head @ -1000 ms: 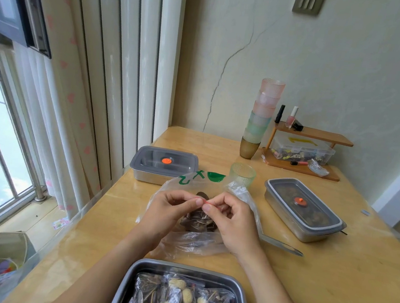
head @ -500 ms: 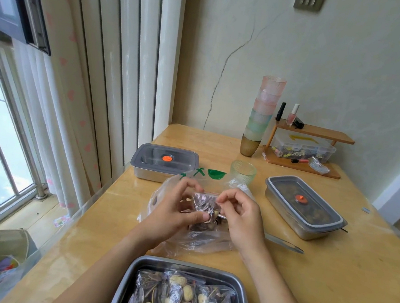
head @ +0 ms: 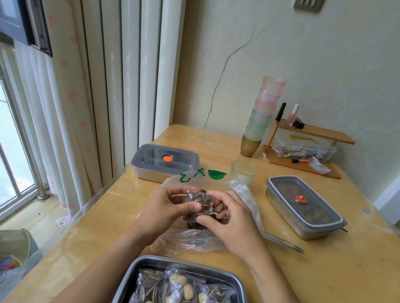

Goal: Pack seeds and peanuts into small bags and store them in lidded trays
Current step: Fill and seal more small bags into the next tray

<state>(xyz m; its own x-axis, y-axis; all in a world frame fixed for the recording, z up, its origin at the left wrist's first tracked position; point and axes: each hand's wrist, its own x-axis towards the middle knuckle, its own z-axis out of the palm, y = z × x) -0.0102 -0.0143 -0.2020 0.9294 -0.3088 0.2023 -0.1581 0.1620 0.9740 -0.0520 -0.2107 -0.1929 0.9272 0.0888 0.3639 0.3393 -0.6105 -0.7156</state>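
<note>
Fingers [head: 179,192] of the left hand [head: 164,209] are curling round a small bag [head: 200,200] of striped seeds, with the thumb pressing its front. The right hand [head: 232,221] is pinching the same bag from the other side, fingers bent over its top edge. The bag is being held just above a big crumpled plastic bag [head: 193,239] that is lying on the table [head: 329,273]. The small bag's lower part is disappearing behind the right hand's fingers, so its closure is hard to make out. A metal tool [head: 281,242] is poking out from under the right wrist, its other end hidden. The near tray [head: 183,263], holding packed bags of seeds and peanuts [head: 180,296], is running off the bottom edge. Green print [head: 201,176] on the big bag is showing a leaf shape and creased characters that cannot be read.
</note>
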